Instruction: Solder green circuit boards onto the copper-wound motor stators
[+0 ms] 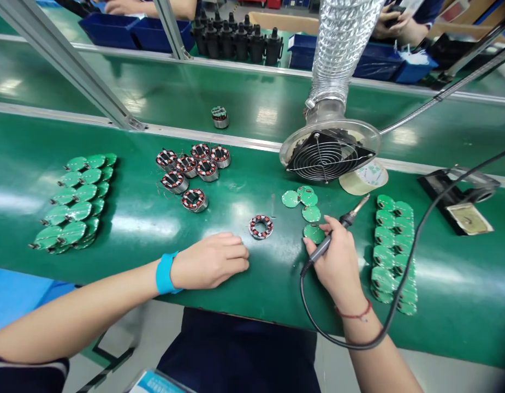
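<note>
My right hand (337, 261) is closed around a soldering iron (343, 224), its tip pointing up and to the right. A few round green circuit boards (312, 214) lie just left of that hand. My left hand (213, 261), with a blue wristband, rests on the green bench with the fingers curled together, and what they hold, if anything, is hidden. A single wound motor stator (261, 226) sits just beyond its fingertips, apart from them.
Several stators (192, 169) cluster at centre left, one alone (220, 117) on the conveyor. Green boards are stacked at far left (74, 202) and at right (393, 254). A fume extractor fan (328, 153) with foil duct, a tape roll (364, 177) and an iron stand (461, 199) stand behind. Other people's hands work across the line.
</note>
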A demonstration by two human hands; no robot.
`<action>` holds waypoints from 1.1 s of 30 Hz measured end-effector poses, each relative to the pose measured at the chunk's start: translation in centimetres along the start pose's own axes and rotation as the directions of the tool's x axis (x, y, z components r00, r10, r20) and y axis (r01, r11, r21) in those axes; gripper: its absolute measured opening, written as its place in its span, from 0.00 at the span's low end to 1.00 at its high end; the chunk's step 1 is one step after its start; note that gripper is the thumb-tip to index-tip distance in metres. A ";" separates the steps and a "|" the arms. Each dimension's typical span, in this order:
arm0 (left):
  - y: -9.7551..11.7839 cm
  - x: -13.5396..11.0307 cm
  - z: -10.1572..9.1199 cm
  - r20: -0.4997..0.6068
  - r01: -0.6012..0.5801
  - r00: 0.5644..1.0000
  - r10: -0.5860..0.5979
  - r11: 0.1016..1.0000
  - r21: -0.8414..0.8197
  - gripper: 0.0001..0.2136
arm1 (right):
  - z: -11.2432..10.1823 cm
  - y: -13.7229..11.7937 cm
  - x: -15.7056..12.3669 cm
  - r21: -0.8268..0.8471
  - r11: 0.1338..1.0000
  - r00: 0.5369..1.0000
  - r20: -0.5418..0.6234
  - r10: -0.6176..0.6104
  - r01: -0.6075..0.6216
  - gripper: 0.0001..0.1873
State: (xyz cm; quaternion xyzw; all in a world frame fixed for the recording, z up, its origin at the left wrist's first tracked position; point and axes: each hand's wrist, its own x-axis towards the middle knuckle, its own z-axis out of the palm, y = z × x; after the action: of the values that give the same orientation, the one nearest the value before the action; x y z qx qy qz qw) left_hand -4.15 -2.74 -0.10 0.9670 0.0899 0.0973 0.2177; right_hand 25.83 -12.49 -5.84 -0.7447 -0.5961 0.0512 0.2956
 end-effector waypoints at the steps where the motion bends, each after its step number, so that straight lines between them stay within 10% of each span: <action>1: 0.1 -0.4 0.0 -0.007 0.002 1.000 -0.002 1.000 0.022 0.13 | -0.1 -0.1 0.0 -0.022 1.000 1.000 0.008 -0.003 0.003 0.31; 7: -0.8 0.3 -0.4 -0.213 0.384 0.899 -0.382 0.923 -0.031 0.06 | -1.1 -0.4 -0.1 -0.048 0.993 0.989 0.111 -0.101 0.107 0.34; 11: -2.0 1.4 1.1 -0.201 0.344 0.924 -0.326 0.937 0.062 0.06 | -1.5 -0.2 0.0 0.057 0.981 0.949 0.249 -0.194 0.186 0.30; 14: -2.8 1.5 1.6 -0.208 0.304 0.911 -0.356 0.921 -0.241 0.09 | -1.5 0.2 0.2 0.076 0.980 0.937 0.288 -0.200 0.186 0.29; 18: -3.9 1.2 0.8 0.016 0.303 0.879 -0.476 0.532 -0.791 0.15 | -1.4 0.9 0.6 0.086 0.983 0.941 0.286 -0.178 0.160 0.28; 21: -4.4 1.2 0.4 0.149 0.356 0.843 -0.517 0.329 -0.874 0.22 | -1.8 1.1 0.6 0.115 0.981 0.939 0.290 -0.185 0.158 0.31; 33: -5.1 2.2 -1.6 0.182 0.343 0.933 -0.309 0.616 -0.709 0.17 | -1.9 1.4 0.2 0.121 0.978 0.946 0.256 -0.199 0.172 0.33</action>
State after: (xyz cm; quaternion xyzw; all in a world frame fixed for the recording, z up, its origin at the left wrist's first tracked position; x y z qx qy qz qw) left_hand -3.07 2.89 -0.64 0.7681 0.2126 0.0635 0.6007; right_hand 27.89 -13.21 -4.91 -0.6563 -0.6948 0.1520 0.2520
